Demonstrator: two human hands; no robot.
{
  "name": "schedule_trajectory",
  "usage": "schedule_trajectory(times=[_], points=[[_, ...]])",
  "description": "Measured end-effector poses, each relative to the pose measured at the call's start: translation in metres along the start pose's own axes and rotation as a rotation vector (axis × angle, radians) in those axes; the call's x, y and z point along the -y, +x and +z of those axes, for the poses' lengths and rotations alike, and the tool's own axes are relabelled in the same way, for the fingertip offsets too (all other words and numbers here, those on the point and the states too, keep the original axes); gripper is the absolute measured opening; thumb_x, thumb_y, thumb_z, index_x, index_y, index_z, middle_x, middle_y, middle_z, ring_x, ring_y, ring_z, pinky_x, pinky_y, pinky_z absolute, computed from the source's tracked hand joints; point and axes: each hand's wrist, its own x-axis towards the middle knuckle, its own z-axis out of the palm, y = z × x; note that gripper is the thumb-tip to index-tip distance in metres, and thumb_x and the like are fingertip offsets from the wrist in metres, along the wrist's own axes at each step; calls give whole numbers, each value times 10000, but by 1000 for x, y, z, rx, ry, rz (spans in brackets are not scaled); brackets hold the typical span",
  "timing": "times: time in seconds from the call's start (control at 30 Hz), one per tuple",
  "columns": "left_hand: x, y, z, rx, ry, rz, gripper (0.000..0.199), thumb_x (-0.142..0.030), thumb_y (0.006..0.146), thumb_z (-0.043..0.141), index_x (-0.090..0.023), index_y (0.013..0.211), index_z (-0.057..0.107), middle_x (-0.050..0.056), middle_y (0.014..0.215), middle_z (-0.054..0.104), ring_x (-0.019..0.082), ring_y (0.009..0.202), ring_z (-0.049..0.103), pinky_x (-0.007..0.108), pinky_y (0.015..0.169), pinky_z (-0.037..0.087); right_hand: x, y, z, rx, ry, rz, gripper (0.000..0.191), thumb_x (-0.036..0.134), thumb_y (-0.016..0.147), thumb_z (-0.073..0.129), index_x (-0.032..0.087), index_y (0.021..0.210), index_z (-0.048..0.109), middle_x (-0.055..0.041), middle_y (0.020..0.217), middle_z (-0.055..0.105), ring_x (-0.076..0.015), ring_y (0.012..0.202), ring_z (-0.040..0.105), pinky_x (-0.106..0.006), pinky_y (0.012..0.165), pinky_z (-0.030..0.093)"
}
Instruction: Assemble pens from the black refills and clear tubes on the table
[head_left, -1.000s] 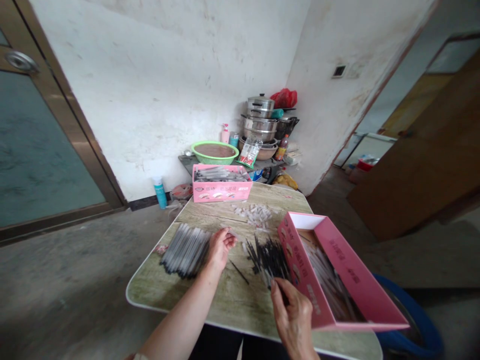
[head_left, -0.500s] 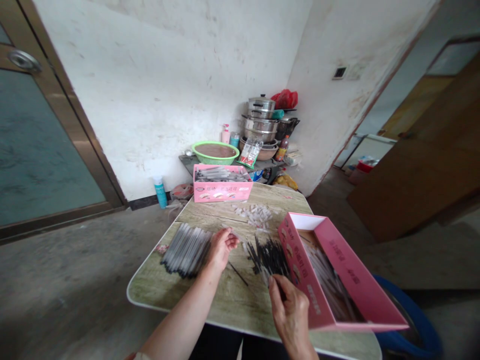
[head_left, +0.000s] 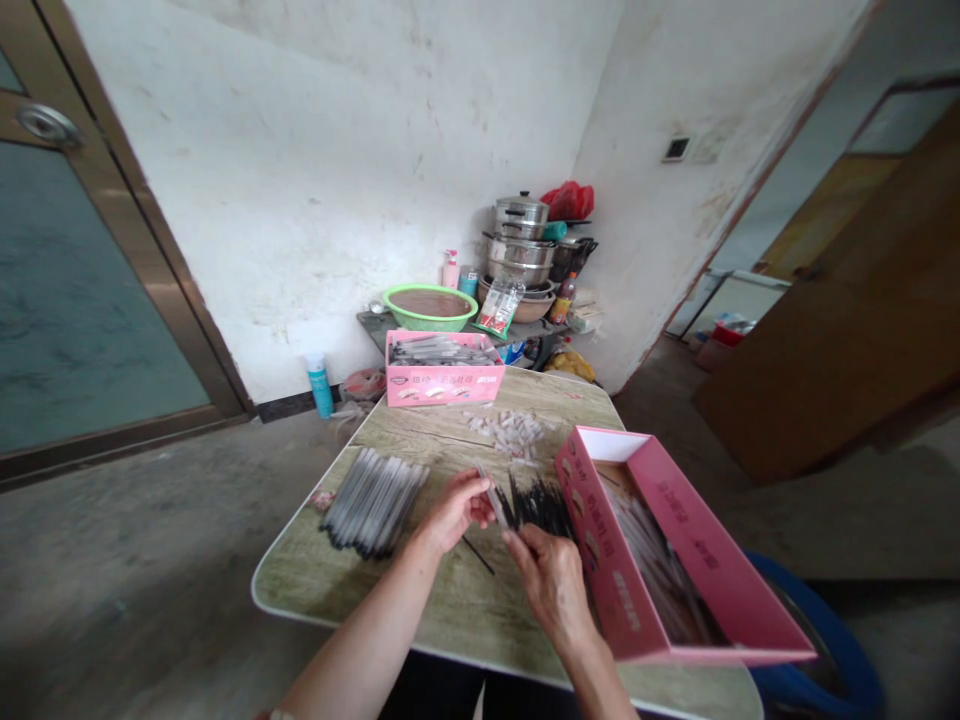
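Two pale walls [head_left: 337,180] meet behind a small wood-grain table [head_left: 300,572], which bears an open pink box [head_left: 624,592] at right and a second pink box [head_left: 442,388] at its far edge. On the table top, a row of dark-ended tubes [head_left: 375,500] lies left of the left hand [head_left: 459,508]; a cluster of black rods [head_left: 544,505] lies just beyond the right hand [head_left: 553,575]; a heap of short white pieces [head_left: 514,432] lies farther off. Both hands, nearly closed, pinch a slim translucent tube [head_left: 492,497] between them. Its long axis points away from the wearer, leaning left: left fingers at the far end, right at the near end. A loose black rod [head_left: 478,555] lies between the forearms, untouched.
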Motion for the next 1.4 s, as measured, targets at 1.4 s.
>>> schedule_trajectory(times=[1.4], points=[[-5, 3, 1, -146, -118, 141, 255, -291, 666, 775, -117, 798, 642, 26, 620, 670, 125, 499, 636, 189, 442, 465, -3, 12, 17, -84, 434, 191, 229, 368, 873, 502, 155, 868, 586, -2, 628, 598, -143, 553, 552, -214, 521, 404]])
